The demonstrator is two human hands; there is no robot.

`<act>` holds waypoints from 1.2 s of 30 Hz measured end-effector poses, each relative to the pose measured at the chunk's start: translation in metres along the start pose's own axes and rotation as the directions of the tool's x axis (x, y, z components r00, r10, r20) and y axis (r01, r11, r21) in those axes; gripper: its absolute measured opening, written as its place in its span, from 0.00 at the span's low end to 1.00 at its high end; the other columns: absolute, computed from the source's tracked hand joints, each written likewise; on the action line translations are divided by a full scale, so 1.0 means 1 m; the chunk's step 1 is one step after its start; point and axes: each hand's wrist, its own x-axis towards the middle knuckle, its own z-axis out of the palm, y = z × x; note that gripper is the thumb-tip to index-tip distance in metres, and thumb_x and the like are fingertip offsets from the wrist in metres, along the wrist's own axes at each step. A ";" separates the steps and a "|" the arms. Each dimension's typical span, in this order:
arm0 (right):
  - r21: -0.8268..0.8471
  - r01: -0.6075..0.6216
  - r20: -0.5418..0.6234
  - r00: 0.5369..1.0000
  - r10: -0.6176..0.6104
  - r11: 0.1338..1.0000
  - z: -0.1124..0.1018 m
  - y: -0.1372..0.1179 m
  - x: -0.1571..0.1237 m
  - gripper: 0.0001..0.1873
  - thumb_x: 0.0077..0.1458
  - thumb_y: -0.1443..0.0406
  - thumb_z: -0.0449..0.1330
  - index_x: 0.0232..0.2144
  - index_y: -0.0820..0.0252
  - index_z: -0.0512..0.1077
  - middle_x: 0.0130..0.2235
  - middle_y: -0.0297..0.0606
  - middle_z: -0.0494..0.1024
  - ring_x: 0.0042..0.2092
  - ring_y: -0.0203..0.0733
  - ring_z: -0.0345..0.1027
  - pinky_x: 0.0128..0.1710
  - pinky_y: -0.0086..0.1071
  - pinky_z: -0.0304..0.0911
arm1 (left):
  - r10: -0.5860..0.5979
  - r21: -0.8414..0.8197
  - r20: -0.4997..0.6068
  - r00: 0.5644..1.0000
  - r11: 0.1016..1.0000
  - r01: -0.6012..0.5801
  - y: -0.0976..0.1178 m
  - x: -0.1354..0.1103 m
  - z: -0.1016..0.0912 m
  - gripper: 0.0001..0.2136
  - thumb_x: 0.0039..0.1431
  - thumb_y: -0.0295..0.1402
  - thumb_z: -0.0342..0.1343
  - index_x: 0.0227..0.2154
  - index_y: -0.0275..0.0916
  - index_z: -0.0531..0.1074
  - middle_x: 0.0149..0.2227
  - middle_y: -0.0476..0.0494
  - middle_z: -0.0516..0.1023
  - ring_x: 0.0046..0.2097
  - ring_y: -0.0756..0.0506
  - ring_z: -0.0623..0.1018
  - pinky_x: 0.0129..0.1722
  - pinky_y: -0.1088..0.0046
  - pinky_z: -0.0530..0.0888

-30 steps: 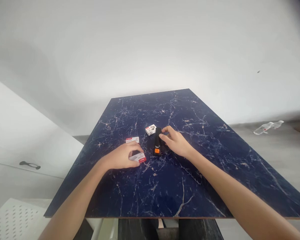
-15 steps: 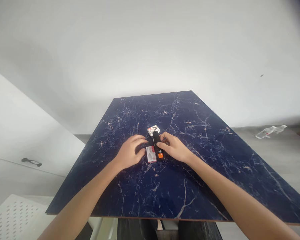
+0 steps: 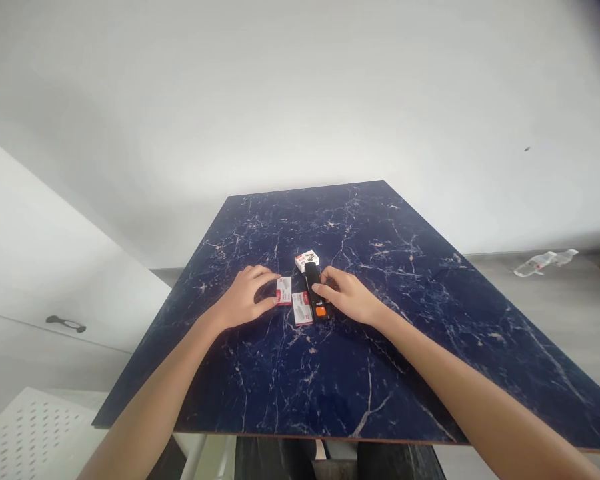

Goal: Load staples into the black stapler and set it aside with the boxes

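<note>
A black stapler [image 3: 313,287] with an orange patch lies lengthwise on the blue marbled table. My right hand [image 3: 347,293] curls against its right side, thumb on top and fingers along the edge. To its left sits a small white and red staple box [image 3: 303,309]. A second white and red staple box [image 3: 284,291] is between the thumb and forefinger of my left hand [image 3: 245,297], which meet its left edge. Touching or close to the stapler's far end is a white box [image 3: 307,260] with a dark picture on it.
The dark blue table [image 3: 300,387] has white veins and stands by a pale wall [image 3: 300,87]. A clear plastic bottle [image 3: 545,263] lies beyond the right edge. On the left are a white cabinet with a dark handle [image 3: 66,325] and a white perforated surface [image 3: 35,433].
My left hand has shifted left, away from the stapler, and a second staple box now shows at its fingertips. My right hand and the stapler have hardly moved.
</note>
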 end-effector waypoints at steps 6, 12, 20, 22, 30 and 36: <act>-0.012 0.004 -0.004 1.000 -0.004 1.000 -0.001 -0.002 -0.001 0.16 0.62 0.51 0.56 0.31 0.55 0.64 0.26 0.28 0.72 0.27 0.37 0.64 0.29 0.31 0.55 | 0.080 -0.078 -0.024 0.996 0.994 -0.082 -0.008 0.005 0.018 0.28 0.61 0.40 0.61 0.63 0.47 0.65 0.62 0.38 0.69 0.65 0.32 0.63 0.62 0.45 0.64; -0.002 -0.001 0.009 1.000 0.001 1.000 -0.001 -0.002 0.000 0.17 0.63 0.50 0.56 0.31 0.55 0.64 0.24 0.28 0.71 0.26 0.37 0.63 0.28 0.31 0.54 | 0.051 -0.100 -0.145 0.988 0.993 -0.066 0.003 0.002 0.012 0.29 0.60 0.43 0.62 0.62 0.47 0.64 0.58 0.38 0.70 0.60 0.34 0.67 0.58 0.49 0.68; -0.015 0.033 -0.016 0.999 -0.033 0.999 0.000 0.001 0.000 0.16 0.63 0.51 0.56 0.32 0.56 0.65 0.26 0.28 0.71 0.27 0.37 0.64 0.29 0.31 0.55 | 0.144 -0.100 -0.055 0.988 0.984 -0.149 0.031 -0.001 0.028 0.33 0.57 0.46 0.63 0.64 0.48 0.62 0.57 0.37 0.71 0.59 0.32 0.66 0.57 0.47 0.68; -0.011 0.031 -0.012 0.999 -0.031 0.999 0.000 0.001 0.000 0.17 0.63 0.50 0.56 0.32 0.56 0.65 0.26 0.28 0.71 0.27 0.37 0.63 0.29 0.31 0.54 | 0.136 -0.080 -0.031 0.990 0.987 -0.138 0.033 -0.001 0.030 0.35 0.56 0.46 0.64 0.64 0.48 0.61 0.57 0.38 0.71 0.60 0.31 0.66 0.57 0.47 0.67; -0.018 0.038 -0.019 0.999 -0.038 0.999 0.000 0.000 0.000 0.17 0.64 0.50 0.56 0.31 0.56 0.65 0.27 0.28 0.72 0.28 0.36 0.63 0.28 0.31 0.55 | 0.110 -0.071 0.009 0.994 0.992 -0.109 0.034 -0.001 0.035 0.40 0.55 0.47 0.65 0.68 0.49 0.56 0.60 0.38 0.69 0.60 0.31 0.66 0.58 0.46 0.66; -0.001 0.022 0.019 1.000 -0.022 1.000 -0.003 0.001 -0.001 0.18 0.64 0.49 0.56 0.32 0.56 0.65 0.27 0.30 0.75 0.29 0.39 0.69 0.29 0.32 0.59 | 0.060 -0.123 -0.008 0.998 0.991 -0.061 0.034 -0.001 0.037 0.37 0.57 0.45 0.64 0.67 0.50 0.57 0.58 0.38 0.71 0.57 0.33 0.69 0.52 0.51 0.71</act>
